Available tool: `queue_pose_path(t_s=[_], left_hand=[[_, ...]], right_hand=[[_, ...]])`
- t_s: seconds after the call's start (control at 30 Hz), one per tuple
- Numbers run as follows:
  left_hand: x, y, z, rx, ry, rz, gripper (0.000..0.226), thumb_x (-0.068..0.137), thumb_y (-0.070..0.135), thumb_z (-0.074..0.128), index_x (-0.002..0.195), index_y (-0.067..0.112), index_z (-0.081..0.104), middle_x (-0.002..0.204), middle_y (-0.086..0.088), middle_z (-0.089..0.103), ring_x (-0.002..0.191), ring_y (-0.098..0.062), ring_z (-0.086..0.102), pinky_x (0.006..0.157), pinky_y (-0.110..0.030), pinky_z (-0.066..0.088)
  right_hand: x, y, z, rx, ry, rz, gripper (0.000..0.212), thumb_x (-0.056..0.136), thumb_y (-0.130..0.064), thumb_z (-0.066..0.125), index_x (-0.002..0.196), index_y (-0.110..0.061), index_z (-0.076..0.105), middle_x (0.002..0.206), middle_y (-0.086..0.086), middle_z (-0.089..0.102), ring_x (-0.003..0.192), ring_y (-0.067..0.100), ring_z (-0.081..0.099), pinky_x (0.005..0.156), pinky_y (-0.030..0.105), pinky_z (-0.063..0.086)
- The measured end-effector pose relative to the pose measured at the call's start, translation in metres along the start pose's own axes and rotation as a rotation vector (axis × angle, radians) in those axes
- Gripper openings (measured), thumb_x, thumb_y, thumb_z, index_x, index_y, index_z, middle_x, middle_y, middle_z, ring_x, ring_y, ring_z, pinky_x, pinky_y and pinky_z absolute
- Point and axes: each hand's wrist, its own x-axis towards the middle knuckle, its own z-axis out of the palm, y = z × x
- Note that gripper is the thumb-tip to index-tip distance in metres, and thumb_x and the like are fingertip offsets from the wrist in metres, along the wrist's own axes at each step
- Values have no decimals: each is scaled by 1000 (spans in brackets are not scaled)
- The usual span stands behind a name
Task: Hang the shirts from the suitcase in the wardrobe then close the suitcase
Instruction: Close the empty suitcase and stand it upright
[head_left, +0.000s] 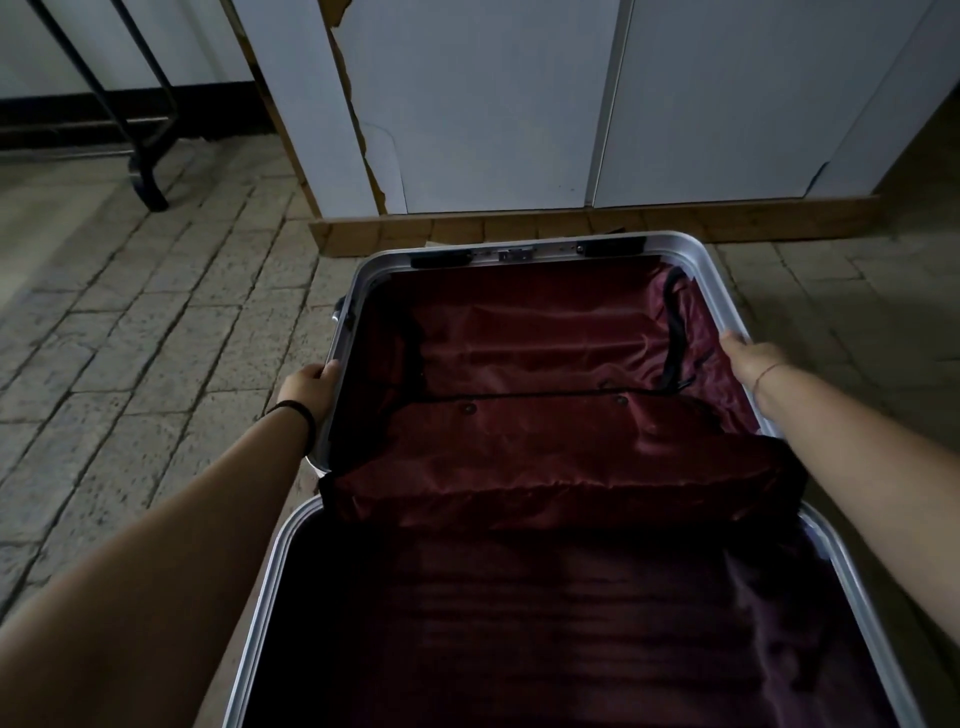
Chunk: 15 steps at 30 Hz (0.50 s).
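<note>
The left hand (311, 387) is curled round the left rim of the lid (540, 244); the right hand (753, 358) is clamped on the opposite rim, thumb laid on the inner edge, fingers hidden behind it. The lid is spanned between both hands, equally near each, with its hinge line crosswise just behind the wrists. Behind that, the rest of the suitcase (271, 566) lies open on the floor (130, 338); only red lining (545, 467) is seen, no shirts. Beyond the hands stands the wardrobe (493, 104), doors shut. A swing of the lid toward the body is judged next.
</note>
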Motion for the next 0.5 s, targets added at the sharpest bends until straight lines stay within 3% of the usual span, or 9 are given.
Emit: queue_pose_path(t_s=[0.23, 0.4, 0.5], left_hand=[[-2, -4, 9, 60, 92, 71, 34, 96, 19, 46, 90, -12, 58, 99, -35, 59, 96, -44, 56, 70, -37, 33], [-16, -16, 11, 23, 196, 87, 27, 94, 17, 45, 78, -4, 51, 86, -32, 56, 82, -41, 54, 63, -35, 29], [-31, -21, 9, -7, 261, 108, 25, 94, 17, 46, 75, 0, 47, 86, -32, 56, 79, -40, 52, 63, -35, 28]], right_hand=[[-3, 5, -1, -47, 132, -42, 61, 98, -35, 43, 135, 14, 37, 141, 31, 39, 129, 43, 40, 103, 43, 33], [-24, 14, -6, -23, 197, -133, 55, 98, -34, 45, 112, 17, 56, 115, 35, 57, 105, 45, 56, 84, 43, 42], [-36, 26, -11, 47, 231, -174, 54, 95, -38, 47, 93, 13, 61, 88, 27, 58, 85, 38, 58, 73, 40, 41]])
